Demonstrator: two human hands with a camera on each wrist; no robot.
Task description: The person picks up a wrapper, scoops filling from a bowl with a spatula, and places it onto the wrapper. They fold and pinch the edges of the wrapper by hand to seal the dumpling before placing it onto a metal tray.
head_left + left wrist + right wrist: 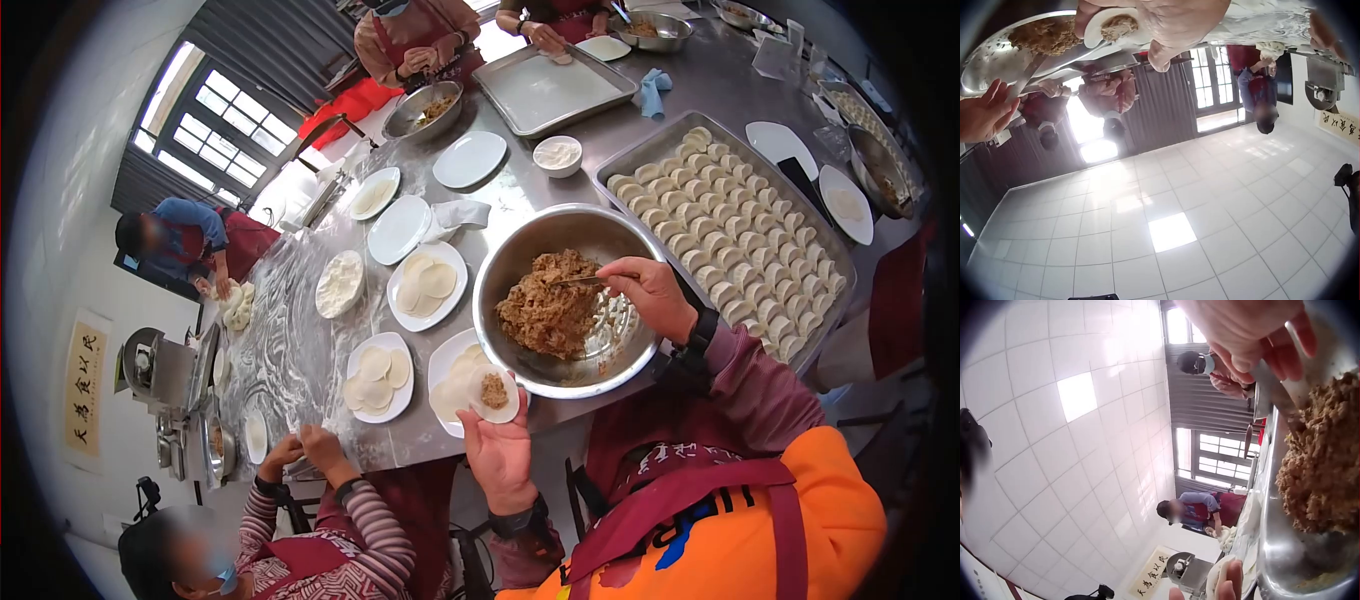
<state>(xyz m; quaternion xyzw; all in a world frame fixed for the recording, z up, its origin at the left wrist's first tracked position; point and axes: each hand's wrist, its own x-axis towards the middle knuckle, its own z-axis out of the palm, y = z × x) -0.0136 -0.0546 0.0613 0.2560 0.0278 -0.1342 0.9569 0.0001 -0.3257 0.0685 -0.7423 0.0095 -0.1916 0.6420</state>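
Observation:
My left hand [503,465], palm up, holds a round dumpling wrapper [507,410] on its fingers, with the thumb apart from it. A small lump of brown filling [494,390] lies in the wrapper's middle. My right hand [655,295] reaches over a large steel bowl [615,235] and grips a flat metal utensil [1277,394]. The utensil's far end is in the mound of minced filling [550,310]. In the left wrist view the utensil slants between the right hand and the filling.
Plates of wrappers [427,290] stand left of the bowl, beside a bowl of flour [340,283]. At the right lies a large tray [603,185] with rows of dumplings. A person [330,540] sits close on my left; others work across the table.

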